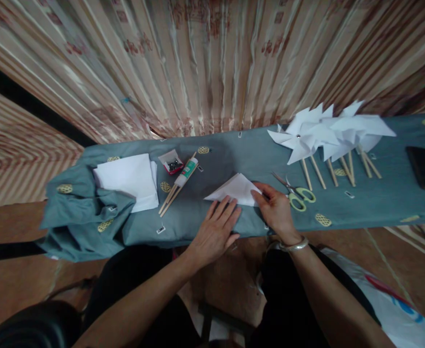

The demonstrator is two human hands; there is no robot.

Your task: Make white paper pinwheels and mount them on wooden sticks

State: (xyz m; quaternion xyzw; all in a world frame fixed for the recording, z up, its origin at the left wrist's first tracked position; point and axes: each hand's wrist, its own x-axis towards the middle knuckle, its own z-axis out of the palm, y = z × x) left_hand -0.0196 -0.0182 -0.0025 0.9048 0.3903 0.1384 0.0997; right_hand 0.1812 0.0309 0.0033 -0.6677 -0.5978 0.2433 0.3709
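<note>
Head view: folded paper [238,188] was gripped at its right end by the fingers [265,188] of the right hand [278,210] and touched by the left hand [212,233], fingers extended.

The bare left hand [214,233] lies palm down, its back facing up, with long fingers [220,210] extended forward, close together and almost straight. Its thumb juts out to the right of these fingers, apart from the forefinger. The bare right hand [275,211] is to the right of the left fingertips, near but not touching them; its fingers are bent, and the thumb and forefinger point left, pinched toward each other. Each wrist lies behind its fingers, on the body side. Behind the wrists, the bare left forearm [143,299] and right forearm [328,285] spread apart toward the body.
</note>
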